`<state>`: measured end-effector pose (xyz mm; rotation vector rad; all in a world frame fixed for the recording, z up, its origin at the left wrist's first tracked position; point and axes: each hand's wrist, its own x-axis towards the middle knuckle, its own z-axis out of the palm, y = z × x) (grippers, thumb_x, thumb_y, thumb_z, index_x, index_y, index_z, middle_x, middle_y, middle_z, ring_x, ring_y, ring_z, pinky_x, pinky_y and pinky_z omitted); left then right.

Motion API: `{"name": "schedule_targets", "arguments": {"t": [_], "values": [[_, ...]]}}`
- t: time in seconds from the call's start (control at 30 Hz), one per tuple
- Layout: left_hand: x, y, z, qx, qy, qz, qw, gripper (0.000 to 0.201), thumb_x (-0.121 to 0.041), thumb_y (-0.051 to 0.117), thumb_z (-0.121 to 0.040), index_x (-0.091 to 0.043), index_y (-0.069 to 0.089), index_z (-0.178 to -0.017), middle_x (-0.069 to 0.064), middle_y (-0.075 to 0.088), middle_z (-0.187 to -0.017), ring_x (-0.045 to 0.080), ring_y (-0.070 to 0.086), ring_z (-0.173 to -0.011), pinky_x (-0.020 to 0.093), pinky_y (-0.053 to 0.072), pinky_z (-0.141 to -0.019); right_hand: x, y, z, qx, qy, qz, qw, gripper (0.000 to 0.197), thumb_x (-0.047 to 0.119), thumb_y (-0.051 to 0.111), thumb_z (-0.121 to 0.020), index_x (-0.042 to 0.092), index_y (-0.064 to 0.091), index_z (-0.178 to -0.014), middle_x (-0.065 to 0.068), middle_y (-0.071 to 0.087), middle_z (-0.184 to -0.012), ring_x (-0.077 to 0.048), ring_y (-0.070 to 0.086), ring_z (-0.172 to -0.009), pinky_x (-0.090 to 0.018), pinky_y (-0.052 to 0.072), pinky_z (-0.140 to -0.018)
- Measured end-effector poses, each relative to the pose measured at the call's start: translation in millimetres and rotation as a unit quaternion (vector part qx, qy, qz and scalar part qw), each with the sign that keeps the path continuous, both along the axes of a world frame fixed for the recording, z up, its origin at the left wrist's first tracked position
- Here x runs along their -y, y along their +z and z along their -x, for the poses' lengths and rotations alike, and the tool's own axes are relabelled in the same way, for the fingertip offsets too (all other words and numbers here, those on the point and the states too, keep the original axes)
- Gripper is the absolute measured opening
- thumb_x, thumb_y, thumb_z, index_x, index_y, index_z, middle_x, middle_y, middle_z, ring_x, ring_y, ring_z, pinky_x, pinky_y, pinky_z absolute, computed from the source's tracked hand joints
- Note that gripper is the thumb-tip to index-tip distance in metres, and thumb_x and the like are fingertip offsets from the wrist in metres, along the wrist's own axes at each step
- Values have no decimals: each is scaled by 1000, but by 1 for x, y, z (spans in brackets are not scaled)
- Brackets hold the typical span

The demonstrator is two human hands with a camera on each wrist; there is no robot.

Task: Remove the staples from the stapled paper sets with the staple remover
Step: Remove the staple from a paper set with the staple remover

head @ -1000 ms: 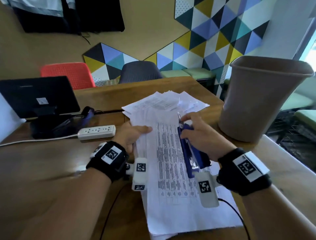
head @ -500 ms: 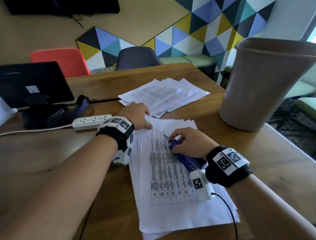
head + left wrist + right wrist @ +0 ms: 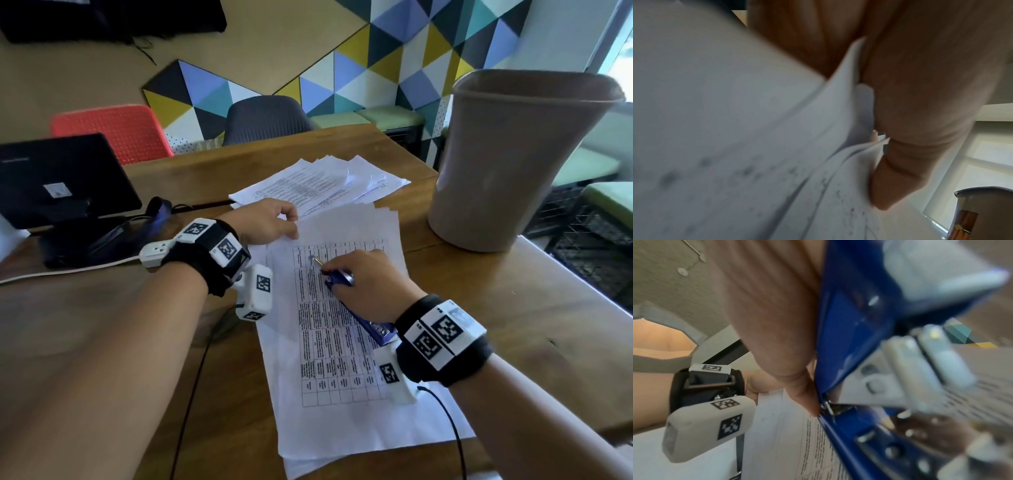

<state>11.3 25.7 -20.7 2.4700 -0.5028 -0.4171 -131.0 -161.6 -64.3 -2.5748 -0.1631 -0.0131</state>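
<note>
Left hand [image 3: 265, 222]: pinched the top-left corner of the stapled paper set [image 3: 342, 335], which lay on the table [image 3: 513, 308].
Right hand [image 3: 370, 284]: gripped the blue staple remover [image 3: 342, 279], metal tip on the top sheet.
Bin [image 3: 513, 157]: stood right of the papers.

Daylight is admitted from the window [image 3: 620, 51] at the upper right, where the view is blown out. The table [image 3: 513, 308] is softly lit, with faint shadows. Straight lines are bent toward the edges. Both wrist views are heavily blurred and out of focus.
</note>
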Motion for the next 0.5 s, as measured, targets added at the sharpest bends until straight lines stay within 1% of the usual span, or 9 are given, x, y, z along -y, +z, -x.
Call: {"name": "schedule_targets", "arguments": {"t": [0.07, 0.13, 0.17, 0.2, 0.27, 0.3, 0.4, 0.47, 0.5], "values": [[-2, 4, 6, -11, 8, 26, 1000, 17, -14, 72, -93, -21, 56, -90, 0, 53, -73, 16, 43, -61, 28, 31, -56, -1, 2, 3, 10, 0, -1, 1000, 33, 17, 60, -97, 27, 75, -125, -2, 76, -114, -24, 69, -97, -32, 56, -89], [-4, 4, 6, -38, 0, 50, 998, 17, -12, 71, -92, -22, 61, -100, 9, 68, -96, 25, 60, -78, 30, 43, -67, -3, 3, 6, 27, 2, -1, 1000, 34, 17, 60, -97, 28, 74, -126, 0, 76, -117, -23, 68, -102, -29, 52, -88], [-4, 4, 8, -49, -5, 59, 997, 19, -10, 71, -92, -22, 64, -104, 12, 71, -105, 29, 65, -87, 32, 48, -73, -4, 4, 7, 32, 0, -5, 999, 35, 18, 60, -97, 28, 74, -127, 1, 76, -119, -22, 67, -104, -27, 49, -88], [-3, 4, 10, -54, -12, 64, 996, 21, -8, 72, -91, -21, 67, -107, 12, 74, -108, 30, 68, -92, 35, 52, -80, -5, 5, 9, 36, -3, -10, 999, 35, 18, 60, -97, 28, 73, -128, 1, 75, -120, -22, 66, -105, -25, 47, -86], [-3, 4, 12, -46, -25, 59, 997, 24, -9, 78, -87, -21, 73, -107, 6, 78, -106, 28, 72, -98, 38, 54, -93, -7, 6, 11, 42, -4, -17, 999, 32, 18, 59, -98, 27, 74, -125, 0, 76, -116, -21, 65, -100, -26, 47, -82], [-3, 5, 13, -43, -30, 51, 997, 26, -11, 81, -84, -21, 75, -108, 3, 79, -103, 25, 73, -99, 38, 53, -96, -8, 7, 12, 45, -2, -16, 999, 31, 18, 59, -98, 26, 75, -123, -1, 76, -112, -21, 65, -97, -27, 48, -81], [-3, 10, 17, -50, -25, 38, 998, 33, -14, 86, -81, -19, 76, -112, 0, 81, -97, 22, 76, -96, 38, 56, -97, -11, 6, 14, 54, -6, -24, 998, 31, 17, 60, -97, 27, 71, -125, -1, 74, -107, -20, 65, -95, -28, 51, -82], [-1, 15, 17, -34, -25, 29, 999, 34, -15, 87, -80, -18, 76, -113, 0, 80, -96, 22, 76, -95, 40, 57, -97, -14, 5, 13, 62, -16, -55, 996, 38, 15, 62, -97, 29, 64, -132, -2, 72, -107, -20, 67, -93, -32, 57, -84], [0, 18, 18, -26, -27, 22, 999, 34, -16, 87, -80, -17, 76, -113, 0, 80, -96, 22, 76, -95, 39, 57, -96, -16, 5, 13, 63, -19, -70, 995, 44, 14, 62, -97, 31, 59, -138, -3, 71, -109, -20, 67, -91, -34, 59, -84]]}}
